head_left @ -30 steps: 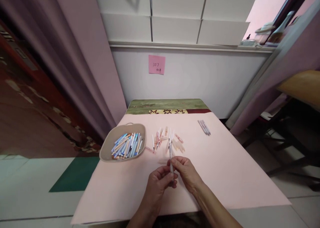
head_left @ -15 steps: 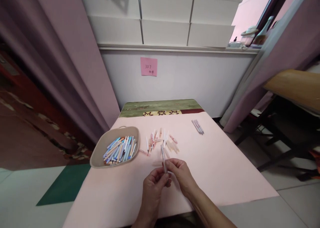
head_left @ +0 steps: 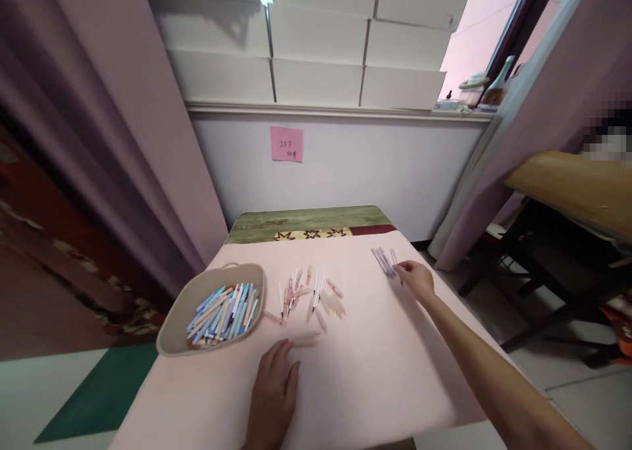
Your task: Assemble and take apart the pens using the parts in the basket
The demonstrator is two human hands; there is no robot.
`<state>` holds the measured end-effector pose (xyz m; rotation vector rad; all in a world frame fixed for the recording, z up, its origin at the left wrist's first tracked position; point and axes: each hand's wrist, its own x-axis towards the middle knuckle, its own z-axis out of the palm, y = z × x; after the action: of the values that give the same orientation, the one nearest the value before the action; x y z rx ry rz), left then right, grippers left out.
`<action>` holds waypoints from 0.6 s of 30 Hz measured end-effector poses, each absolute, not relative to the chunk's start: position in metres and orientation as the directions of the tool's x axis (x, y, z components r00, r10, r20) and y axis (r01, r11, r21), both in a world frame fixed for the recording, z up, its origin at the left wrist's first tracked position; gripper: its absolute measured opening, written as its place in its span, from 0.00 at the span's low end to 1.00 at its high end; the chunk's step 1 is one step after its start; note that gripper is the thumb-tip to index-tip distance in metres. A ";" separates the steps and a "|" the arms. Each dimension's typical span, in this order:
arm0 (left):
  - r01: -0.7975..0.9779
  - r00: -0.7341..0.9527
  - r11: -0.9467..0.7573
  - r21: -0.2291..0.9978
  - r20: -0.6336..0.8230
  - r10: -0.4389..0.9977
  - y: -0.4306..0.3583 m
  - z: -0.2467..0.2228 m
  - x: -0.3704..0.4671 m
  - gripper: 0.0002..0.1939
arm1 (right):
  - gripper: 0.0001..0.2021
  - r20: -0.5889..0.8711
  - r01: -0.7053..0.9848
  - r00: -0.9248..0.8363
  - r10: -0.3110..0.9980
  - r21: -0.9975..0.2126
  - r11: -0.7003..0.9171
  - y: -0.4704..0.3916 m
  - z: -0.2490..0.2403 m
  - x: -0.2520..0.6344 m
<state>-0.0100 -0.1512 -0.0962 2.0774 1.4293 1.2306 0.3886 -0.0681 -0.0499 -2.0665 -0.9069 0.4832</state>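
Note:
My right hand (head_left: 415,279) pinches a slim pen (head_left: 394,259) at the right side of the pink-covered table, just beside a small row of similar pens (head_left: 381,262). My left hand (head_left: 272,384) is low over the near part of the cloth, fingers apart and holding nothing. Its fingertips are close to a pale, see-through pen barrel (head_left: 305,338). In the middle lie several pink patterned barrels (head_left: 298,285), thin white refills (head_left: 316,292) and clear pieces (head_left: 334,304). A beige basket (head_left: 170,318) full of blue, orange and white pens stands at the left.
Pink cloth (head_left: 375,377) covers most of the table, whose green patterned end (head_left: 257,224) shows at the back. A pink note (head_left: 286,144) is on the wall. Purple curtains hang on both sides, and a wooden desk (head_left: 577,180) stands at the right.
My hands have moved apart. The right one has carried the pen to the row at the right; the left has let go and opened. The view has shifted slightly.

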 end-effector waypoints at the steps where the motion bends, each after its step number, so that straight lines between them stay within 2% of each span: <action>1: 0.615 0.135 -0.446 0.651 0.470 0.872 -0.150 -0.102 -0.012 0.17 | 0.14 -0.023 0.453 0.694 0.720 -0.763 -0.461 -0.058 -0.051 0.404; 7: 0.678 0.161 -0.436 0.592 0.460 0.873 -0.152 -0.107 -0.009 0.17 | 0.13 -0.056 0.506 0.745 0.665 -0.602 -0.618 -0.019 -0.074 0.428; 18: 0.711 0.195 -0.403 0.577 0.388 0.901 -0.159 -0.096 -0.005 0.16 | 0.17 -0.048 0.577 0.732 0.680 -0.488 -0.655 -0.004 -0.096 0.429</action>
<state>-0.0050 -0.1591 -0.0964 2.2037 1.5329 1.0122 0.4287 -0.0041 -0.0955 -2.4881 -0.9592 0.3133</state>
